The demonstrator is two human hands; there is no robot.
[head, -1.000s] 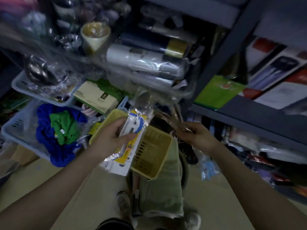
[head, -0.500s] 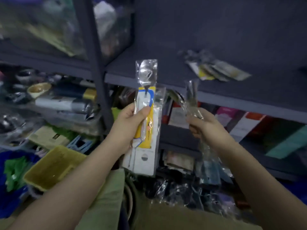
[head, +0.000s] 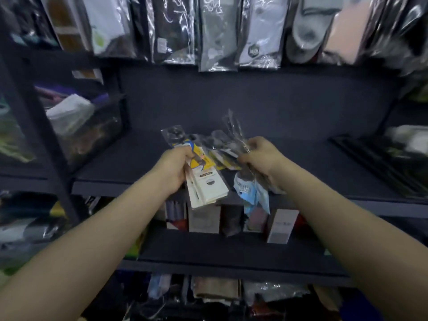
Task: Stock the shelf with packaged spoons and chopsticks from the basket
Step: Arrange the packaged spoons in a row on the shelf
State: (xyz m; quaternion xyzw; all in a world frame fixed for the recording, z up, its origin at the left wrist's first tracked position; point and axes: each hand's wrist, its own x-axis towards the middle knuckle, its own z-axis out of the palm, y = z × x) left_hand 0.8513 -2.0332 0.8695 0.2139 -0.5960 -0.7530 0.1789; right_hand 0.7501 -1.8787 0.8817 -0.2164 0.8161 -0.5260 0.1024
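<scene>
- Head view: both hands are up at the dark shelf, at its front edge near the middle, each carrying stock.
- Left hand has its fingers curled round a white and yellow card pack; a utensil head shows in the clear top. The pack's lower end overhangs the shelf's front edge.
- Right hand pinches clear sleeves that stick up behind it, with a blue-labelled packet hanging below the front edge. Whether these hold spoons or chopsticks I cannot tell.
- A few packs already lie on the shelf, between the two hands and just behind them.
- The basket is out of sight.
- Step in hand, as I judge it: placing, with both loads about to go down beside the lying packs.
- Next move calls for sliding each pack further back from the front edge, then loosening the fingers; the slippery sleeves may slide off if left overhanging.
</scene>
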